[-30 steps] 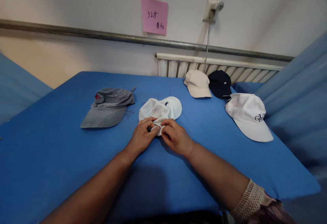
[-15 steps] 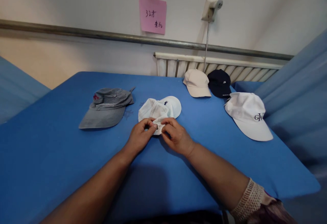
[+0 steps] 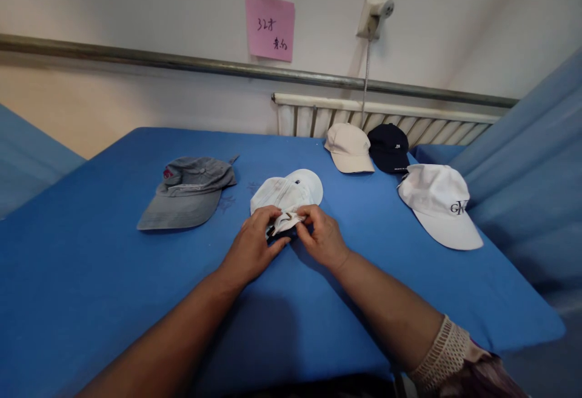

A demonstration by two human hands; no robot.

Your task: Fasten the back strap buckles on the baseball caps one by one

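A pale white baseball cap [image 3: 282,191] with a small dark emblem lies on the blue-covered table, its brim pointing away from me. Its back strap, with a small buckle, faces me. My left hand [image 3: 255,245] holds the cap's rear edge at the left, index finger on the fabric and thumb lower down, a little apart from it. At the right end of the strap, my right hand [image 3: 322,239] pinches the fabric between thumb and index finger. Curled fingers hide part of the strap.
A grey cap [image 3: 188,195] lies to the left. Toward the back right are a beige cap [image 3: 349,146] and a navy cap [image 3: 388,146], with a white lettered cap [image 3: 436,201] nearer. Behind the table [image 3: 113,277] stand a radiator [image 3: 327,116] and a rail [image 3: 182,65]; a curtain [image 3: 536,162] hangs right.
My left thumb has come off the strap and moved downward, widening the gap to the index finger. The cap's rear has turned slightly, so strap and buckle show more. Other caps lie unmoved.
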